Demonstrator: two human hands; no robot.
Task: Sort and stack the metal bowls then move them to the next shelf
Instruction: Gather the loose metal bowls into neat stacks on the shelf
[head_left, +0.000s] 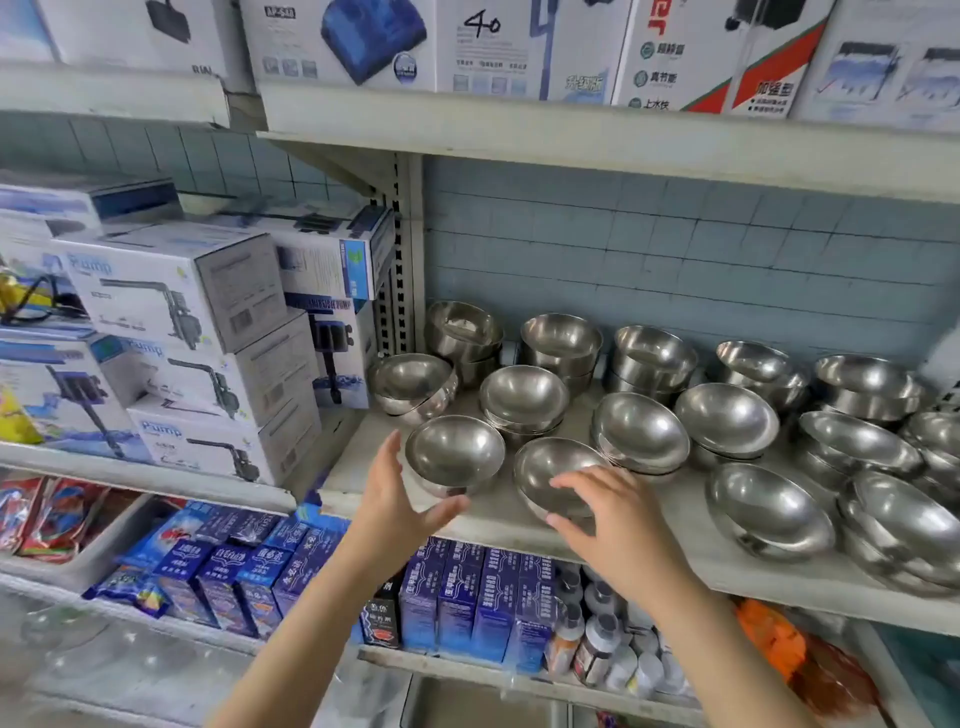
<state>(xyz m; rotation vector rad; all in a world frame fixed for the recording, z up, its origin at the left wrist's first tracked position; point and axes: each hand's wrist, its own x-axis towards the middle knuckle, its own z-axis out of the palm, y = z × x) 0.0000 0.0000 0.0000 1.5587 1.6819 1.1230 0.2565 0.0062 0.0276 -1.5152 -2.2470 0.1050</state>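
The left hand (400, 499), fingers spread, flanks the front-left round shiny steel bowl (454, 457) on the white shelf (691, 519), while the equally spread right hand (618, 519) hovers over the neighbouring steel bowl (550, 470).

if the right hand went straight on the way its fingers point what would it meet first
Probably the front metal bowl: the right hand spreads open fingers over its near rim; contact is unclear.

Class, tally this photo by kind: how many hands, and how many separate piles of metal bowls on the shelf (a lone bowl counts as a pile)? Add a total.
Hands: 2 (left hand, right hand)
Bowl piles: 15, one cut off by the right edge
Total: 17
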